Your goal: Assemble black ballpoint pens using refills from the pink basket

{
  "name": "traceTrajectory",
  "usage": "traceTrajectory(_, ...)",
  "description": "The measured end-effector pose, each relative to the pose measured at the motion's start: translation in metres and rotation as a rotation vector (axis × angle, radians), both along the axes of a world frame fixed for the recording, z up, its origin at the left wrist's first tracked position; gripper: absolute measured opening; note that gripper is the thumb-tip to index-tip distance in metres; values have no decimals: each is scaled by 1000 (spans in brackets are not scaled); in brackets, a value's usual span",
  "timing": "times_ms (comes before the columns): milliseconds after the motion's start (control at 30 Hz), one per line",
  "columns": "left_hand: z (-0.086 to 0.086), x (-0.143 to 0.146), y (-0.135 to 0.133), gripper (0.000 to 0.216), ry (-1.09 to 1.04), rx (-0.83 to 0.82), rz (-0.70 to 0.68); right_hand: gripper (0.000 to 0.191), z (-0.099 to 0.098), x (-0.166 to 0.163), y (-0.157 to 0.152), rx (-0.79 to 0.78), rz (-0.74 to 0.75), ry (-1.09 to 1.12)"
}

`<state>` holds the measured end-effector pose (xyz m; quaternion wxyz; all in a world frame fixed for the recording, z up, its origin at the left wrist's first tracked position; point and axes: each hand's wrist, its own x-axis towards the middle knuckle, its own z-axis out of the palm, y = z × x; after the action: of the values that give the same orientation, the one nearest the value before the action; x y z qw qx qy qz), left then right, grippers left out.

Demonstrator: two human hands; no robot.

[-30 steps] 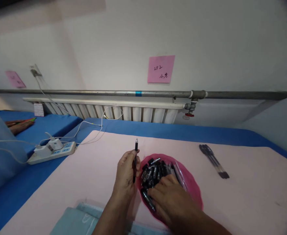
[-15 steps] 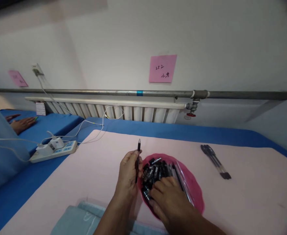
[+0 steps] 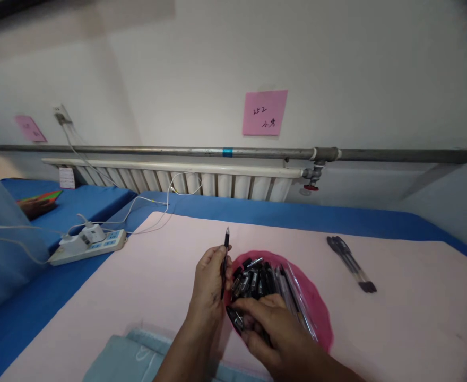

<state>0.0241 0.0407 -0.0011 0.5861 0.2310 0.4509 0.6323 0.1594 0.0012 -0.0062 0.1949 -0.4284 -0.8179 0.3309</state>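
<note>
My left hand (image 3: 207, 281) is closed around a black pen (image 3: 226, 241), held upright with its silver tip pointing up. Just beside it stands a pink basket (image 3: 324, 313) with a wavy rim. Several short black pen caps (image 3: 253, 281) with silvery clips fill the basket's left side, and clear pen barrels (image 3: 291, 284) lie along the right. My right hand (image 3: 281, 329) reaches over the near part of the basket, its fingers curled in among the caps. What lies between those fingertips is mostly hidden.
Several capped pens (image 3: 351, 263) lie together on the pink sheet (image 3: 400, 297). Folded light-blue cloth (image 3: 126, 353) is at the near edge. A power strip (image 3: 110, 241) with white cables sits left. Farther left, another person's hand (image 3: 38, 207) rests by something green and orange. A radiator (image 3: 233, 185) lines the wall.
My right hand has shifted slightly toward me, with its fingers curling more around the caps. The left hand keeps the pen in place. The other person's hand now has a green and orange item.
</note>
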Motion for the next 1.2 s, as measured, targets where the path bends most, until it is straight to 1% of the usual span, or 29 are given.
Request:
traceTrajectory(67,1,0,0,22,7,9,-1,35,1,5,6,-201,-127,217)
traceTrajectory(133,2,1,-1,24,15,5,-14,32,4,13,16,-417,-249,529)
traceTrajectory(167,2,3,-3,25,20,-3,-38,30,6,18,22,-497,-295,696)
traceTrajectory(200,2,5,-4,25,27,-15,-81,29,8,24,28,-545,-339,852)
traceTrajectory(267,0,10,-7,28,38,-25,-215,27,12,36,40,-574,-431,1099)
traceTrajectory(300,-1,14,-9,30,45,-32,-279,26,14,42,45,-572,-475,1181)
traceTrajectory(367,-3,21,-12,30,60,-49,-371,26,15,52,52,-554,-549,1278)
traceTrajectory(467,-4,30,-17,31,94,-72,-464,27,14,59,57,-512,-581,1311)
traceTrajectory(567,-3,35,-20,32,107,-68,-502,26,11,58,56,-488,-582,1317)
traceTrajectory(767,-2,40,-21,30,107,-106,-480,24,10,47,50,-503,-531,1296)
traceTrajectory(933,-3,41,-20,29,103,-106,-480,24,10,43,47,-523,-512,1262)
traceTrajectory(1033,-6,41,-19,31,98,-107,-486,26,9,40,45,-543,-465,1242)
traceTrajectory(1200,-8,41,-18,33,76,-109,-471,23,5,37,42,-527,-406,1174)
